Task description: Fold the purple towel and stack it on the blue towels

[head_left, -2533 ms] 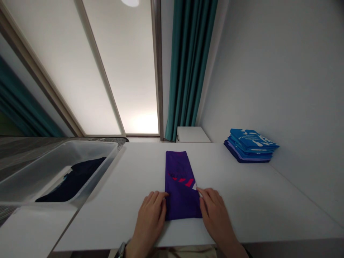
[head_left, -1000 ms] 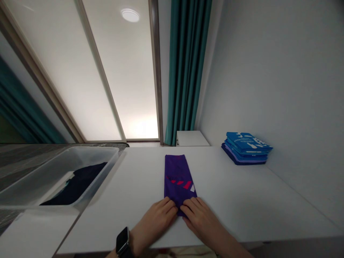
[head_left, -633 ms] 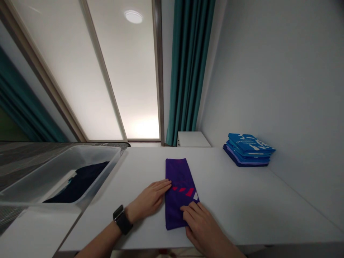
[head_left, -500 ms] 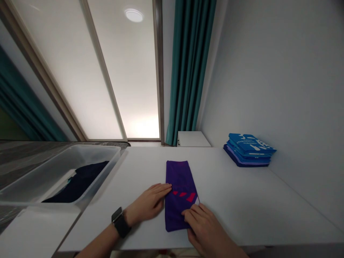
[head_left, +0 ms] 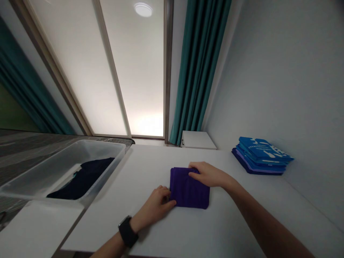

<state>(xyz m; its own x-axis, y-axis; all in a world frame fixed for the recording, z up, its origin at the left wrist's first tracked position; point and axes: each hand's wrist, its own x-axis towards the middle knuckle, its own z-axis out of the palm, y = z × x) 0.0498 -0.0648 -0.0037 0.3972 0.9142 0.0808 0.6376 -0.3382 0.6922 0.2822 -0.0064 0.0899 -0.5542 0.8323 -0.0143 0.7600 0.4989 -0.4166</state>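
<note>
The squarish folded purple cloth (head_left: 189,193) lies nearside and left of the right hand (head_left: 207,173), which pinches its far-right corner, while the left hand (head_left: 156,204) (gripping or not, I cannot tell) touches its left edge.

The white table (head_left: 236,222) before me bears a folded purple cloth (head_left: 188,193) near its middle and, far right, a neat stack of folded blue cloths (head_left: 262,156).

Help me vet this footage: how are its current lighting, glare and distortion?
Head view: the pale door panel is brightest low down, a round glare spot above; the wall is dim. Head view: edges look stretched; the purple cloth is dark but clearly outlined.
</note>
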